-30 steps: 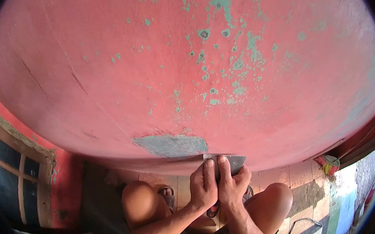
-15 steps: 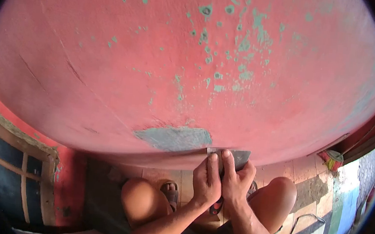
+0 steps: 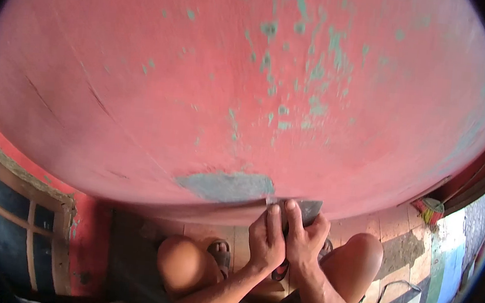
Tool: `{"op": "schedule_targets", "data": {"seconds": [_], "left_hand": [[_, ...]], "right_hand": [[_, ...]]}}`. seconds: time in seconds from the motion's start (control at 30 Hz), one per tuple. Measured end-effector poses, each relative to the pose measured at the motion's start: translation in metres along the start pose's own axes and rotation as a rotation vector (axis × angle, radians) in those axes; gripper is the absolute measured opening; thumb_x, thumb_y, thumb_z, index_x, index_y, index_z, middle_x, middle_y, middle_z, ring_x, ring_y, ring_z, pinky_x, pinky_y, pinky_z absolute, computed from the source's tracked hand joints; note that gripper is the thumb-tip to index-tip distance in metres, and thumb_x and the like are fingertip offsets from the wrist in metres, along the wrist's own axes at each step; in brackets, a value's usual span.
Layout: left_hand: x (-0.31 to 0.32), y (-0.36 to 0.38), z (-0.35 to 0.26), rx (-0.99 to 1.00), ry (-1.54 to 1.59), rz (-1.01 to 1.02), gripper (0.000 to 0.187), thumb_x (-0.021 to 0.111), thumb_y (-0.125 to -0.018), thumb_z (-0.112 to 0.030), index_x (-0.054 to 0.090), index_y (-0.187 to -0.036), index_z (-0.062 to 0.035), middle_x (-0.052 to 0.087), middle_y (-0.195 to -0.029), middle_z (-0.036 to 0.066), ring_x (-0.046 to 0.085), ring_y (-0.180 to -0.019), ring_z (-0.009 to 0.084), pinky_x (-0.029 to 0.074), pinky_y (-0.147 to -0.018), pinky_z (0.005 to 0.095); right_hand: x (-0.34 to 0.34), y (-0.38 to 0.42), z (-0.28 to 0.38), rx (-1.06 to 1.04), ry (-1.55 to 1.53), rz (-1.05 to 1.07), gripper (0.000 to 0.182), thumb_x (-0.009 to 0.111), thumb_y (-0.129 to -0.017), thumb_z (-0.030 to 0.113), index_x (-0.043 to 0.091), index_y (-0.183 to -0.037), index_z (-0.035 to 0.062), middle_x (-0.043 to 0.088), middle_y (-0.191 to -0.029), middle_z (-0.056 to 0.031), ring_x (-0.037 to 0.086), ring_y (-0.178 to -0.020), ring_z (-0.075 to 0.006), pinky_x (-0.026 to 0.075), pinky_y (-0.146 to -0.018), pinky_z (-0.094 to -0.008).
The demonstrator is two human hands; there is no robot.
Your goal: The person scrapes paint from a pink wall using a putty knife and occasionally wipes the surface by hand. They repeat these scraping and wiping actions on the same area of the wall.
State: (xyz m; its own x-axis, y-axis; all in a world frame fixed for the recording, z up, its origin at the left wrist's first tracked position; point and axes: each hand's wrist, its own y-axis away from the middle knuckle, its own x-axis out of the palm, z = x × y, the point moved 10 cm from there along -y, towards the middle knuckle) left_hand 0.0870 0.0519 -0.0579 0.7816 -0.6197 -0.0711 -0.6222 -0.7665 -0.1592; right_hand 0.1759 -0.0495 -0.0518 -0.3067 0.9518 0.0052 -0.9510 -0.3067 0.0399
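Both hands grip one wide-bladed scraper (image 3: 310,209) low against a pink-red painted wall (image 3: 211,108). My left hand (image 3: 266,238) is closed at the handle, its thumb pressed on the blade's left part. My right hand (image 3: 305,238) wraps the other side, thumb pointing up along the blade. The blade's upper edge lies at the wall, though firm contact is hard to make out. Most of the dark handle is hidden between the palms. Just left of the blade is a bare grey patch (image 3: 228,186) with ragged paint edges.
Green-grey flecks (image 3: 318,71) mark the wall higher up. A framed window (image 3: 14,218) is at the left. My bent knees (image 3: 186,268) and sandalled foot (image 3: 220,253) flank my arms. A broom head (image 3: 430,210) and a thin cord (image 3: 382,296) lie at the right on the tiles.
The wall and its marks sit slightly lower in view, as the head camera has shifted a little. Both hands keep their grip, and the blade appears a touch lower beside the grey patch.
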Motion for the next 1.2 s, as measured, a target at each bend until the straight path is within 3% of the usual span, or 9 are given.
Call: {"op": "schedule_targets", "data": {"seconds": [0.3, 0.4, 0.53, 0.57, 0.67, 0.7, 0.83, 0.93, 1.2], "left_hand": [[0.0, -0.007, -0.006, 0.037, 0.045, -0.076, 0.04, 0.042, -0.107, -0.027, 0.058, -0.086, 0.0035, 0.06, -0.07, 0.015, 0.056, -0.065, 0.0173, 0.044, -0.058, 0.0352], [-0.001, -0.012, -0.018, 0.025, 0.045, -0.007, 0.039, 0.042, -0.106, -0.026, 0.059, -0.087, 0.0037, 0.061, -0.071, 0.017, 0.059, -0.066, 0.0195, 0.045, -0.058, 0.035], [-0.002, -0.009, -0.015, 0.177, -0.038, -0.053, 0.038, 0.042, -0.106, -0.025, 0.059, -0.089, 0.0037, 0.063, -0.073, 0.019, 0.064, -0.066, 0.0253, 0.045, -0.056, 0.0378], [0.003, -0.007, -0.003, 0.083, 0.001, 0.0, 0.037, 0.039, -0.107, -0.026, 0.055, -0.088, 0.0014, 0.059, -0.075, 0.013, 0.058, -0.07, 0.0191, 0.045, -0.061, 0.035], [-0.001, -0.014, -0.026, 0.135, -0.085, 0.018, 0.036, 0.04, -0.107, -0.025, 0.056, -0.089, 0.0023, 0.059, -0.075, 0.016, 0.059, -0.071, 0.02, 0.045, -0.061, 0.0347], [-0.004, -0.017, -0.028, 0.081, -0.016, 0.015, 0.034, 0.044, -0.105, -0.023, 0.059, -0.089, 0.0033, 0.061, -0.073, 0.022, 0.066, -0.068, 0.0285, 0.047, -0.058, 0.0386], [-0.003, -0.011, -0.01, 0.058, 0.013, -0.005, 0.034, 0.044, -0.105, -0.022, 0.058, -0.089, 0.0041, 0.061, -0.073, 0.022, 0.065, -0.068, 0.0286, 0.047, -0.059, 0.0377], [-0.002, -0.011, -0.019, 0.055, 0.003, -0.004, 0.034, 0.044, -0.105, -0.023, 0.059, -0.09, 0.0039, 0.062, -0.076, 0.023, 0.066, -0.071, 0.0278, 0.048, -0.061, 0.0375], [-0.001, -0.015, -0.03, 0.065, 0.008, 0.013, 0.031, 0.043, -0.104, -0.02, 0.06, -0.094, 0.0036, 0.064, -0.08, 0.025, 0.068, -0.079, 0.0404, 0.05, -0.061, 0.0389]], "right_hand": [[0.001, -0.005, 0.01, -0.049, 0.007, 0.02, 0.032, 0.072, -0.093, 0.025, 0.067, -0.084, -0.006, 0.069, -0.073, -0.0044, 0.056, -0.069, -0.0077, 0.049, -0.062, -0.028], [0.003, 0.0, 0.019, -0.067, -0.041, 0.002, 0.032, 0.072, -0.093, 0.024, 0.067, -0.084, -0.0059, 0.068, -0.073, -0.0043, 0.056, -0.07, -0.0076, 0.049, -0.062, -0.0281], [0.0, 0.0, 0.006, -0.066, -0.002, -0.024, 0.028, 0.071, -0.093, 0.022, 0.067, -0.086, -0.0056, 0.068, -0.074, -0.0036, 0.056, -0.071, -0.0071, 0.049, -0.063, -0.0275], [0.0, 0.001, 0.008, -0.079, -0.029, -0.039, 0.026, 0.071, -0.093, 0.02, 0.067, -0.088, -0.0055, 0.068, -0.075, -0.0031, 0.056, -0.071, -0.0068, 0.049, -0.064, -0.0268], [0.004, -0.002, 0.024, -0.096, -0.114, -0.026, 0.025, 0.07, -0.093, 0.019, 0.067, -0.087, -0.0055, 0.068, -0.075, -0.0032, 0.056, -0.072, -0.0069, 0.048, -0.064, -0.0265], [0.006, -0.002, 0.027, -0.089, -0.094, -0.019, 0.025, 0.07, -0.093, 0.018, 0.066, -0.087, -0.0058, 0.067, -0.075, -0.0034, 0.056, -0.072, -0.0069, 0.049, -0.064, -0.0265], [0.003, 0.002, 0.015, -0.074, 0.019, -0.062, 0.026, 0.07, -0.093, 0.018, 0.066, -0.085, -0.006, 0.067, -0.075, -0.0024, 0.055, -0.071, -0.0063, 0.048, -0.063, -0.0256], [0.004, 0.001, 0.009, -0.022, -0.152, -0.029, 0.026, 0.071, -0.093, 0.019, 0.066, -0.086, -0.0059, 0.067, -0.076, -0.0018, 0.055, -0.072, -0.0061, 0.047, -0.062, -0.0256], [0.006, 0.0, 0.025, -0.069, -0.175, -0.024, 0.023, 0.07, -0.094, 0.017, 0.066, -0.086, -0.0046, 0.066, -0.077, -0.0004, 0.054, -0.071, -0.0061, 0.047, -0.062, -0.0253]]}}
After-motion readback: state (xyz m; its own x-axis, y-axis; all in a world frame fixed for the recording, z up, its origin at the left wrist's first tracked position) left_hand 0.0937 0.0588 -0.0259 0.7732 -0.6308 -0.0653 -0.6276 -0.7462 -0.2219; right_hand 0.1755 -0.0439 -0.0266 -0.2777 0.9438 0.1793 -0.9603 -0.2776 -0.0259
